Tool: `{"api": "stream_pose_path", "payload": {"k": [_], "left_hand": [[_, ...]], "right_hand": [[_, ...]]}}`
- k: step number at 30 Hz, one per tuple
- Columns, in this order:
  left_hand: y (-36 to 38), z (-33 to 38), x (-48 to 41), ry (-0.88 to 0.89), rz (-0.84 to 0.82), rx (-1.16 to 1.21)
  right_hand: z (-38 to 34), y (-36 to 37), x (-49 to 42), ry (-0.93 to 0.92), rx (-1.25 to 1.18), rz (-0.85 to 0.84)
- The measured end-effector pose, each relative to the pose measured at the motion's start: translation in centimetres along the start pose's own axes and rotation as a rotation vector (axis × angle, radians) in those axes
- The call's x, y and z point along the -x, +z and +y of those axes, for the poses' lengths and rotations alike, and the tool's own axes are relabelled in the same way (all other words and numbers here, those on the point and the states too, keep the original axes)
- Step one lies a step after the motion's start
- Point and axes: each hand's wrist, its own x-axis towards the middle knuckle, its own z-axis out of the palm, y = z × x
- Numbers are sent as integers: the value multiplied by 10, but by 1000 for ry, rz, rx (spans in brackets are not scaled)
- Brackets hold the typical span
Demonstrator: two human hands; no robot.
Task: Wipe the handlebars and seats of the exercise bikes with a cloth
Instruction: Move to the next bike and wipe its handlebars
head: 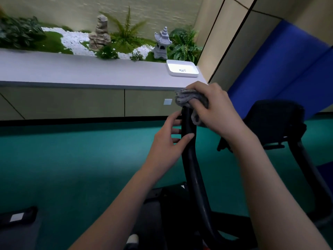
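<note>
Two hands work one handlebar (191, 159). The right hand (214, 109) clamps a bunched grey cloth (187, 98) over the bar's top end. The left hand (167, 139) holds the bar just below, thumb in front, fingers behind.

Risk: the cloth is wadded, so only part of it meets the bar. The far side may be missed, and a loose fold could slip off.

Cloth: soft, nubbly pile. Bar: smooth, black, round tube, gently curved.
</note>
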Motion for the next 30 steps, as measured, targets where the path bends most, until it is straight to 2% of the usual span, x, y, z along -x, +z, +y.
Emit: {"api": "stream_pose_path", "payload": {"k": [2, 5, 8, 12, 15, 20, 25, 27, 30], "left_hand": [[2, 0, -1, -26, -2, 65], [3, -3, -2, -32, 4, 127], [4, -4, -2, -44, 10, 154], [5, -3, -1, -49, 26, 162], [5, -2, 0, -54, 29, 171], [5, -2, 0, -43, 39, 178], [5, -2, 1, -24, 36, 187], [4, -2, 2, -18, 25, 197], [-1, 0, 4, -8, 5, 232]], "right_hand": [[-2, -2, 3, -34, 26, -29], [-10, -3, 15, -93, 50, 18], [-16, -3, 7, -109, 50, -79], [-7, -10, -34, 35, 80, -345], [4, -15, -44, 212, -152, -422], [18, -5, -21, 450, -377, -243], [3, 9, 2, 369, 14, 82], [-7, 18, 15, 334, 103, 203], [-16, 30, 30, 299, 160, 292]]}}
